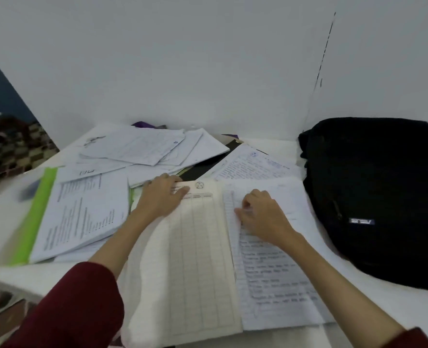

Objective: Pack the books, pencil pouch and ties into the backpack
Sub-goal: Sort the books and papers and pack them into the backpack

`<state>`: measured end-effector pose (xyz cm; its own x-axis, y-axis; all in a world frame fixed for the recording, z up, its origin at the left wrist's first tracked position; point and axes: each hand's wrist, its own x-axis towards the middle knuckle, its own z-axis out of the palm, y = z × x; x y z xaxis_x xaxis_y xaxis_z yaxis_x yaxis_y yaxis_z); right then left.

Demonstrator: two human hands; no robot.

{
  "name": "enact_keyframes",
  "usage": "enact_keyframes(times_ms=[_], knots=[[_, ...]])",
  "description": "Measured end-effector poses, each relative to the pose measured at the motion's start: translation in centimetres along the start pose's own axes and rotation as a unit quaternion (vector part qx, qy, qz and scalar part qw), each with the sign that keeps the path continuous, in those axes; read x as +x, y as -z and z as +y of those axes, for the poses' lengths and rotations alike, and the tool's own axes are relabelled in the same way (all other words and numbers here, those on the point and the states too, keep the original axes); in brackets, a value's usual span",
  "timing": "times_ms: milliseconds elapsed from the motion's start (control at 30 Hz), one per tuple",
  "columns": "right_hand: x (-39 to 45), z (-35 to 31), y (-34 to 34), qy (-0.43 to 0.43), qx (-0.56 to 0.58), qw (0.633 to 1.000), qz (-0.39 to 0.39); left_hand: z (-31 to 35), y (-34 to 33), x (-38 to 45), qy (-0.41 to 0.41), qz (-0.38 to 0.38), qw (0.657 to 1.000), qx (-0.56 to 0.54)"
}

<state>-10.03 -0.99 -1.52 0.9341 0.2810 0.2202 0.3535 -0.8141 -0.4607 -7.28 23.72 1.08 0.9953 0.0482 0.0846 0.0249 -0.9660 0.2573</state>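
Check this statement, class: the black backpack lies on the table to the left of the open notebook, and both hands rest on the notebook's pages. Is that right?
One detail is wrong. The head view shows the black backpack lying to the right of the open notebook, not the left. The left hand and right hand do rest on its pages.

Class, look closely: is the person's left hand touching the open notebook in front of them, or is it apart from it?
Touching. In the head view, the left hand lies flat on the far left corner of the open notebook, its fingers overlapping the printed grid page with no gap visible.
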Motion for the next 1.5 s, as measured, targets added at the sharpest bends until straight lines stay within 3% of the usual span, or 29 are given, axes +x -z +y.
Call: enact_keyframes(times_ms=[100,167,233,300,367,433,467,500,533,567,667,700,767,900,967,1100,1233,1367,1500], knots=[[0.6,-1.7,-1.1,-0.061,0.042,0.997,0.032,-1.9,2.2,1.0,0.003,-0.024,0.999,0.041],[0.8,-2.4,-1.3,-0.09,0.057,0.994,0.027,-3.4,4.1,1.7,0.023,-0.097,0.993,-0.064],[1.0,-3.1,-1.8,-0.111,0.053,0.992,0.037,-4.6,6.3,2.1,0.034,-0.17,0.956,-0.237],[1.3,-3.8,-1.7,-0.142,0.05,0.987,0.056,-4.7,7.8,2.5,0.041,-0.197,0.908,-0.367],[1.2,-4.4,-0.7,-0.168,0.081,0.981,0.06,-3.4,8.4,2.6,0.048,-0.235,0.832,-0.501],[1.0,-4.7,1.0,-0.197,0.205,0.958,0.031,-1.3,8.3,2.6,0.04,-0.297,0.719,-0.627],[0.9,-4.5,2.0,-0.216,0.285,0.934,0.004,-0.2,8.0,2.6,0.024,-0.33,0.678,-0.657],[0.9,-4.2,3.2,-0.234,0.345,0.909,-0.024,1.0,7.6,2.8,-0.002,-0.36,0.659,-0.661],[0.8,-3.8,4.4,-0.249,0.397,0.883,-0.034,2.1,6.9,2.7,-0.028,-0.379,0.665,-0.643],[0.7,-3.0,5.9,-0.253,0.441,0.86,-0.025,3.1,6.2,2.5,-0.051,-0.381,0.696,-0.606],[-0.7,-1.6,10.5,-0.248,0.544,0.801,-0.004,4.9,3.3,1.1,-0.108,-0.306,0.869,-0.374],[-1.4,-2.0,11.7,-0.249,0.532,0.809,-0.02,4.7,2.0,0.8,-0.124,-0.276,0.91,-0.282],[-3.4,-2.3,13.9,-0.26,0.478,0.838,-0.037,4.9,-0.4,0.8,-0.13,-0.244,0.938,-0.211],[-5.6,-0.4,14.5,-0.309,0.348,0.885,-0.017,6.1,-1.8,1.5,-0.103,-0.21,0.936,-0.263],[-5.8,1.3,13.4,-0.341,0.248,0.907,-0.006,7.1,-2.3,1.8,-0.07,-0.206,0.919,-0.328],[-6.1,3.6,9.9,-0.379,0.183,0.907,-0.02,8.6,-3.1,1.6,0.013,-0.209,0.841,-0.499],[-5.9,4.1,8.4,-0.388,0.163,0.906,0.048,9.9,-0.7,1.6,0.003,-0.158,0.811,-0.564],[-4.7,2.7,9.0,-0.312,0.254,0.907,0.124,9.6,4.9,2.6,-0.083,-0.074,0.79,-0.604],[-1.5,0.1,10.4,-0.218,0.435,0.857,0.166,9.2,10.8,2.1,-0.184,-0.017,0.756,-0.628]])
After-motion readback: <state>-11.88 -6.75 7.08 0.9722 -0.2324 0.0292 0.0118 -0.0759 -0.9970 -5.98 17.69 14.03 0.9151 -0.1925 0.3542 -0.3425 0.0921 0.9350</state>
